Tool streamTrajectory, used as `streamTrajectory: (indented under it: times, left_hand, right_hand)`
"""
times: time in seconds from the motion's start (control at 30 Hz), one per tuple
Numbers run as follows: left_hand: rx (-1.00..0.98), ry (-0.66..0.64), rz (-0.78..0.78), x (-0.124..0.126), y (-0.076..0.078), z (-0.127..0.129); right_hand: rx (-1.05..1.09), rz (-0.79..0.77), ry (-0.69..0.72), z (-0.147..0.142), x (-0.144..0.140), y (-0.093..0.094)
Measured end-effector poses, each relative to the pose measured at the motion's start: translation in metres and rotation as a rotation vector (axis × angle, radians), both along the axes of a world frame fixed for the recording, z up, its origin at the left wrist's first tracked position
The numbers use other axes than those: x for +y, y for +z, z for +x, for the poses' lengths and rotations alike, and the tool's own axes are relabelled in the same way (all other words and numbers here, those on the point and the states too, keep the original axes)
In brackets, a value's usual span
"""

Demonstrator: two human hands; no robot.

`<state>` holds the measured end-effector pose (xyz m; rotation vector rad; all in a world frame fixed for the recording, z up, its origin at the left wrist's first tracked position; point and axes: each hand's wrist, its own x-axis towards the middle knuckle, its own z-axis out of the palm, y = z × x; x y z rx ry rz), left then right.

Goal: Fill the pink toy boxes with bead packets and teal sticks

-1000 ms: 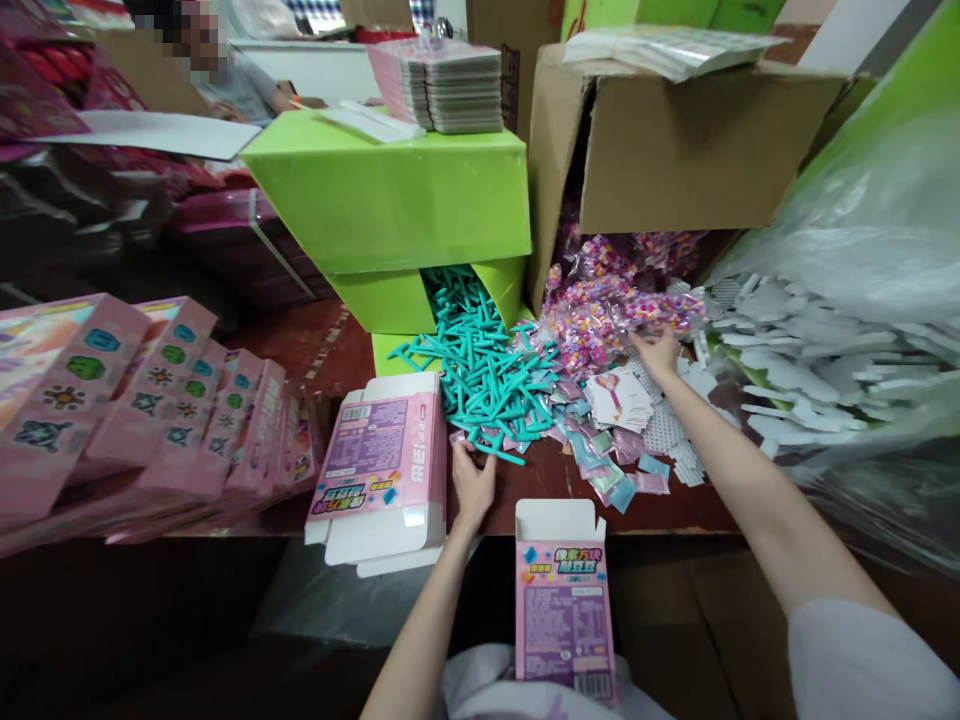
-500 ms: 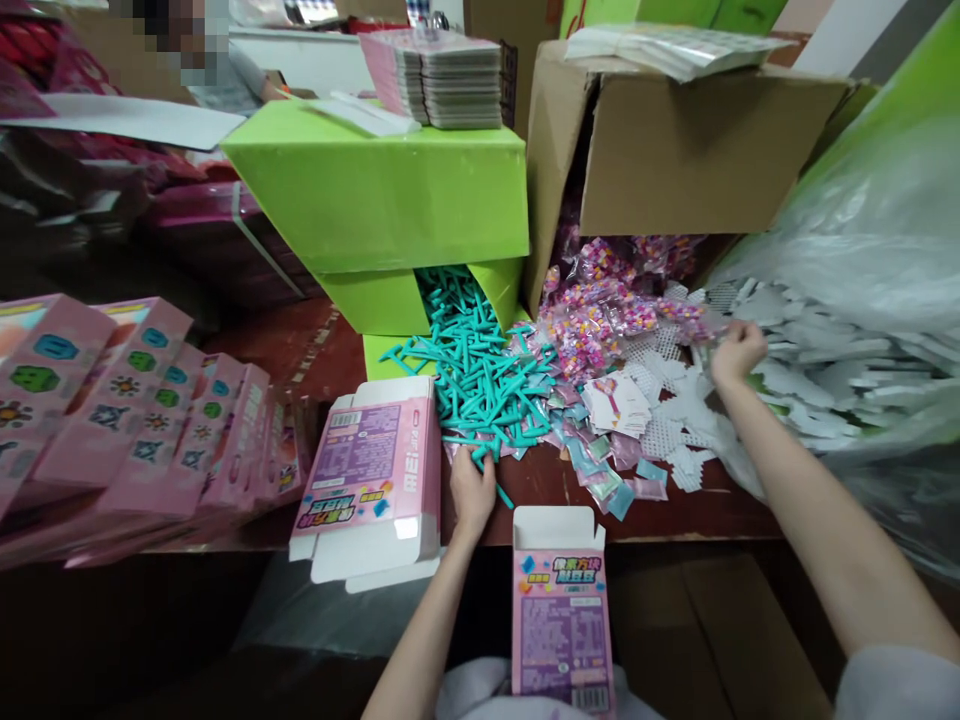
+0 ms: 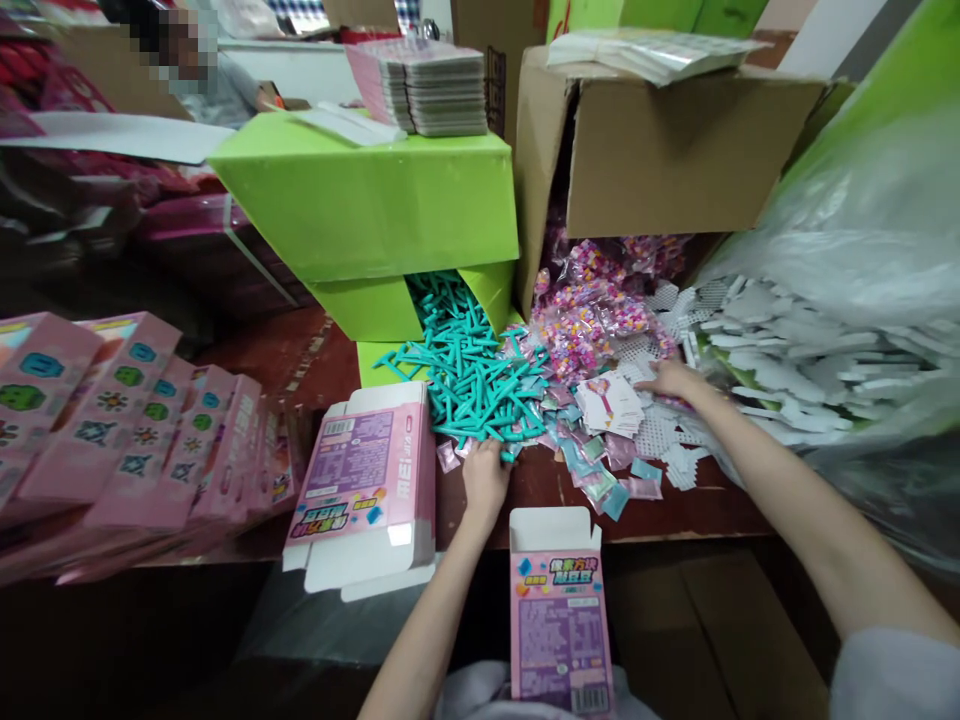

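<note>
The left hand (image 3: 486, 478) curls its fingers into the near edge of the teal plastic stick pile (image 3: 469, 375), beside the open pink cardboard box (image 3: 556, 610) printed with Chinese characters. The right hand (image 3: 670, 380), half a second ago up at the white plastic pieces (image 3: 787, 350), now lies spread on the white perforated sheets (image 3: 660, 435), next to the small printed cards (image 3: 609, 400).

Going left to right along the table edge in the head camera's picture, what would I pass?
Row of pink boxes → open pink box lying flat → left hand at the teal sticks → small cards → right hand → white pieces under plastic.
</note>
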<state>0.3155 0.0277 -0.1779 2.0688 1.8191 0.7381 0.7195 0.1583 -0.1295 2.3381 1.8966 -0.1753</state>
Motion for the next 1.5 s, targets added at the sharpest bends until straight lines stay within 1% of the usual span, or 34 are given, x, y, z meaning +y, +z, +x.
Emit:
streamTrajectory:
  times: [0.03, 0.1, 0.2, 0.3, 0.4, 0.47, 0.53, 0.57, 0.6, 0.63, 0.67, 0.7, 0.73, 0.8, 0.83, 0.87, 0.93, 1.0, 1.1, 1.17, 1.2, 1.23, 1.27, 1.4, 1.43, 1.5]
  left_hand:
    - [0.013, -0.003, 0.012, 0.000, 0.000, 0.000]
    - [0.022, -0.021, 0.037, 0.001, 0.000, -0.002]
    - [0.004, -0.045, 0.071, 0.002, 0.001, -0.005]
    - [-0.041, -0.034, 0.110, 0.003, 0.006, -0.007]
    - [-0.097, -0.010, 0.157, 0.000, 0.016, -0.012]
    - [-0.229, 0.035, 0.209, -0.006, 0.025, -0.015]
    - [-0.467, 0.133, 0.253, -0.014, 0.033, -0.016]
    - [-0.587, 0.163, 0.232, -0.019, 0.035, -0.014]
    - [-0.674, 0.156, 0.174, -0.023, 0.036, -0.010]
    - [-0.713, 0.110, 0.089, -0.027, 0.035, -0.004]
    - [-0.716, 0.035, -0.006, -0.031, 0.032, 0.004]
    - [-0.691, -0.051, -0.091, -0.035, 0.029, 0.013]
    - [-0.655, -0.123, -0.154, -0.038, 0.024, 0.022]
    - [-0.576, -0.204, -0.213, -0.043, 0.016, 0.040]
    - [-0.535, -0.233, -0.235, -0.045, 0.013, 0.047]
    - [-0.495, -0.259, -0.255, -0.046, 0.011, 0.052]
    - [-0.431, -0.293, -0.280, -0.046, 0.009, 0.056]
    - [-0.399, -0.293, -0.281, -0.043, 0.008, 0.054]
    - [-0.385, -0.203, -0.244, -0.035, 0.005, 0.048]
    - [-0.382, -0.133, -0.214, -0.031, 0.002, 0.043]
    - [-0.374, -0.120, -0.201, -0.030, 0.001, 0.040]
    - [-0.352, -0.141, -0.187, -0.031, 0.001, 0.037]
    - [-0.317, -0.200, -0.170, -0.032, 0.002, 0.034]
    - [-0.145, -0.608, -0.104, -0.051, 0.016, 0.021]
    - [-0.120, -0.684, -0.106, -0.058, 0.020, 0.017]
    - [-0.108, -0.756, -0.115, -0.071, 0.029, 0.011]
  right_hand:
    - [-0.002, 0.009, -0.011, -0.002, -0.002, -0.005]
    - [0.012, 0.077, -0.069, -0.002, -0.005, -0.012]
    - [0.033, 0.166, -0.160, 0.005, -0.009, -0.010]
    - [0.012, 0.198, -0.206, 0.013, -0.013, 0.007]
    - [-0.044, 0.253, -0.236, 0.014, -0.028, 0.032]
    - [-0.067, 0.351, -0.284, 0.007, -0.047, 0.047]
    - [-0.038, 0.499, -0.331, -0.005, -0.071, 0.057]
    - [0.008, 0.589, -0.348, -0.014, -0.084, 0.059]
    - [0.081, 0.679, -0.353, -0.023, -0.097, 0.060]
    - [0.189, 0.759, -0.346, -0.034, -0.109, 0.059]
    - [0.337, 0.812, -0.330, -0.046, -0.121, 0.057]
    - [0.524, 0.831, -0.315, -0.059, -0.132, 0.055]
    - [0.742, 0.810, -0.299, -0.072, -0.142, 0.053]
    - [1.173, 0.692, -0.280, -0.098, -0.158, 0.050]
    - [1.328, 0.635, -0.275, -0.109, -0.164, 0.049]
    - [1.420, 0.605, -0.264, -0.119, -0.169, 0.049]
    - [1.461, 0.614, -0.225, -0.134, -0.176, 0.049]
    - [1.459, 0.641, -0.198, -0.142, -0.181, 0.050]
    - [1.499, 0.647, -0.211, -0.145, -0.188, 0.051]
    - [1.474, 0.676, -0.218, -0.146, -0.192, 0.051]
    - [1.447, 0.692, -0.214, -0.146, -0.194, 0.050]
    - [1.419, 0.702, -0.205, -0.148, -0.196, 0.050]
    - [1.396, 0.702, -0.193, -0.149, -0.198, 0.049]
    - [1.357, 0.657, -0.141, -0.156, -0.205, 0.045]
    - [1.354, 0.649, -0.130, -0.158, -0.206, 0.044]
    - [1.313, 0.637, -0.108, -0.163, -0.208, 0.045]
